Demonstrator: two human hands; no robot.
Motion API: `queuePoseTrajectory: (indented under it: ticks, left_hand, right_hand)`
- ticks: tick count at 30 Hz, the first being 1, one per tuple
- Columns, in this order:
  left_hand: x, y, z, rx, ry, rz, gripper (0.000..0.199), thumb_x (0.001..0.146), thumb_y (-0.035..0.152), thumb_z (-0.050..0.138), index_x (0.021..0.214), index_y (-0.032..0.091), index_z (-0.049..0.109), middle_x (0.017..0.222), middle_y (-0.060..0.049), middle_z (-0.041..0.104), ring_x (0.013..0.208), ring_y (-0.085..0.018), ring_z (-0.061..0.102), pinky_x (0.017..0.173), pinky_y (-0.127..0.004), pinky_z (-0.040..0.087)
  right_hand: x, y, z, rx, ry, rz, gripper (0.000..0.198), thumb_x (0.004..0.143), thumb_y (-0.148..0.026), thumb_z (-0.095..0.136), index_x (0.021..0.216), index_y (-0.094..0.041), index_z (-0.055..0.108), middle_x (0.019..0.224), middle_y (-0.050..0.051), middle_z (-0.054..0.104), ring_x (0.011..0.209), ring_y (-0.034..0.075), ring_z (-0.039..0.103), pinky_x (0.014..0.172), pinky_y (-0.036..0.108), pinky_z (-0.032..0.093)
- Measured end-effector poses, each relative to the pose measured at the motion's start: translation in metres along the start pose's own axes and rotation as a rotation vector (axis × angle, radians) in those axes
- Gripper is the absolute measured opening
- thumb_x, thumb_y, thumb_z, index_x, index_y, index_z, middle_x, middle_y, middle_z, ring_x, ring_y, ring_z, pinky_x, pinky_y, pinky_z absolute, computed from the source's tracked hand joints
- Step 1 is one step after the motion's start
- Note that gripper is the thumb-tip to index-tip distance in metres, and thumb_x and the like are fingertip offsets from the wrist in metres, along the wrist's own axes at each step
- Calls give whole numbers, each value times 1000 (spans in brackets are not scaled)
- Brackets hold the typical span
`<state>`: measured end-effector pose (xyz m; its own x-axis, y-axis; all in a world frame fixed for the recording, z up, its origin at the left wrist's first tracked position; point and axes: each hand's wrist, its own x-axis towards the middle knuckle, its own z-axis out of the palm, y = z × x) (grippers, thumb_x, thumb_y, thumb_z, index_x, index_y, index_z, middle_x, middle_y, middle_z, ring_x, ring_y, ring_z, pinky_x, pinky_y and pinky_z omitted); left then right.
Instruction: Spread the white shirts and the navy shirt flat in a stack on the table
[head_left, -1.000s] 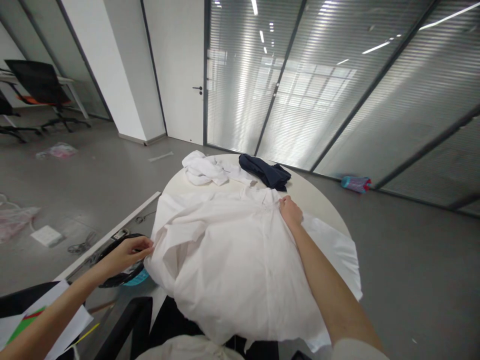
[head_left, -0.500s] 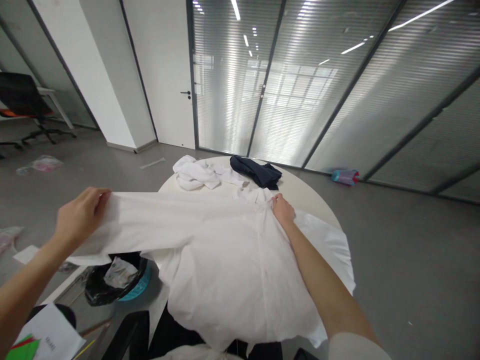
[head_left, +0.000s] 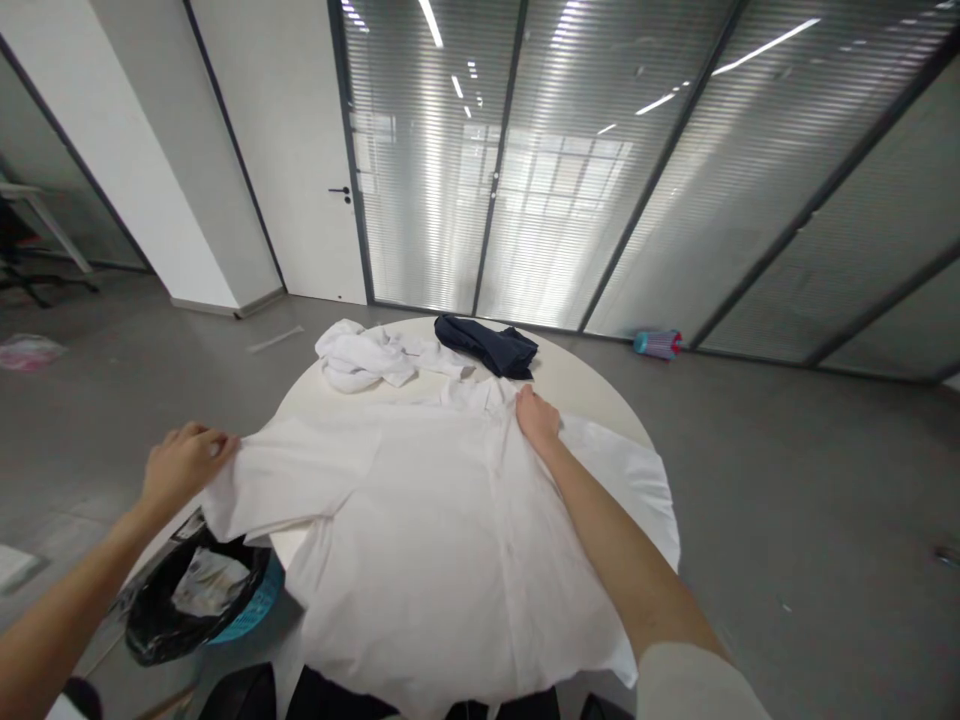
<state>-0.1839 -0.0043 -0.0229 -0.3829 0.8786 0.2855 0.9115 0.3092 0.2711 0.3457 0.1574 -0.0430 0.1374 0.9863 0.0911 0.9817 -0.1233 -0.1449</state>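
A white button-up shirt [head_left: 420,540] lies spread over a round table [head_left: 600,392], its lower hem hanging past the near edge. My left hand [head_left: 187,462] is closed on the sleeve at the left, just beyond the table's rim. At the collar, my right hand [head_left: 537,416] grips the shirt near its shoulder, with the forearm lying across the right front panel. The other sleeve drapes over the right side of the table. Behind the collar sit a crumpled white garment [head_left: 360,355] and a folded dark navy garment [head_left: 487,345].
Below my left hand stands a blue waste bin [head_left: 251,605] with a black liner and crumpled waste inside. A striped bag-like item [head_left: 658,344] lies on the floor by the glass partition [head_left: 555,200]. A white door [head_left: 277,150] is at the back left.
My left hand has lowered the sleeve from a raised, stretched position down to table level. The right hand keeps its hold at the collar. The view has turned slightly right.
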Motion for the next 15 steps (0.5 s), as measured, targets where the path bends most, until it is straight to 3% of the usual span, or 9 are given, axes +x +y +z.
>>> queuePoseTrajectory:
  ticks: [4, 7, 9, 12, 15]
  left_hand:
    - [16, 66, 13, -130, -6, 199, 33, 79, 47, 57, 94, 20, 68, 97, -8, 67, 87, -23, 63, 71, -27, 47]
    - [29, 149, 33, -382, -276, 365, 36, 83, 48, 52, 90, 18, 70, 89, -8, 72, 77, -21, 65, 68, -28, 48]
    - [37, 208, 50, -436, -444, 464, 33, 82, 46, 55, 84, 17, 72, 82, -7, 73, 71, -20, 65, 66, -27, 47]
    - [48, 276, 78, -382, -532, 450, 36, 83, 45, 58, 69, 15, 71, 60, -6, 67, 58, -17, 61, 59, -26, 42]
    - [58, 308, 103, -366, -485, 417, 34, 84, 42, 60, 67, 14, 70, 55, -5, 64, 57, -17, 60, 58, -25, 40]
  right_hand:
    - [-3, 0, 5, 4, 12, 13, 36, 105, -38, 30, 127, -19, 50, 114, 16, 69, 105, 29, 67, 88, 40, 49]
    - [-4, 0, 2, 8, 3, 30, 38, 105, -40, 27, 126, -19, 51, 114, 15, 69, 105, 28, 67, 88, 39, 48]
    - [-4, 0, 0, 10, -12, 30, 38, 105, -41, 26, 126, -20, 50, 116, 15, 69, 106, 28, 67, 88, 38, 48]
    - [-5, 0, -1, 16, -18, 13, 36, 106, -39, 26, 126, -21, 50, 118, 14, 68, 107, 27, 66, 88, 38, 48]
    - [-5, 2, 0, 23, -1, -2, 34, 106, -38, 26, 124, -21, 49, 116, 14, 69, 105, 27, 67, 87, 38, 48]
